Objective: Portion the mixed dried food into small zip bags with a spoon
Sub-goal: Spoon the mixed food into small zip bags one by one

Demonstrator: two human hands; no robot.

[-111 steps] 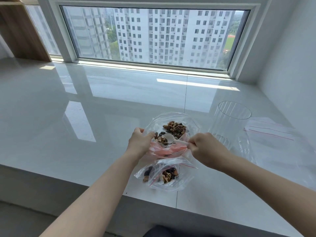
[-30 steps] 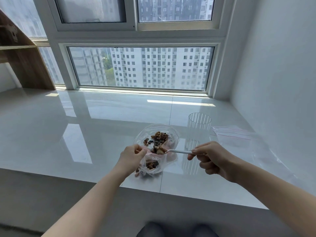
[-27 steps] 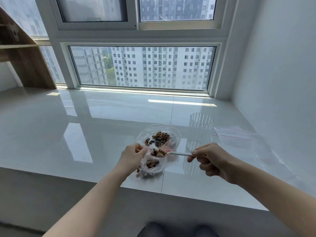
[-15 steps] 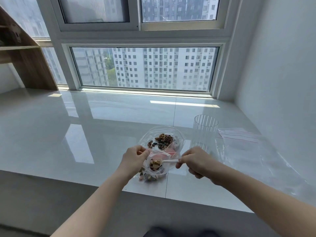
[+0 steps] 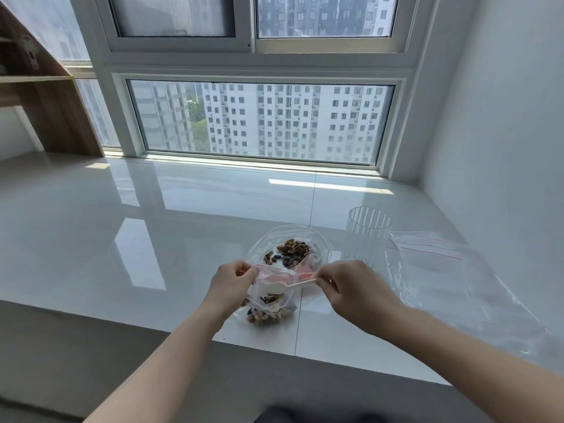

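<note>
No writing shows on anything here. Your left hand (image 5: 232, 285) pinches the small zip bag's (image 5: 268, 303) mouth at the counter's (image 5: 122, 239) near edge. Your right hand (image 5: 351, 288) grips the white spoon (image 5: 287, 288), lying left-right, bowl inside the bag. The mixed dried food (image 5: 291, 254) sits just behind in its large bag.

Two bare forearms reaching forward, left hand (image 5: 229, 285) pinching with curled thumb and fingers, right hand (image 5: 354, 288) pinching between thumb and forefinger
</note>
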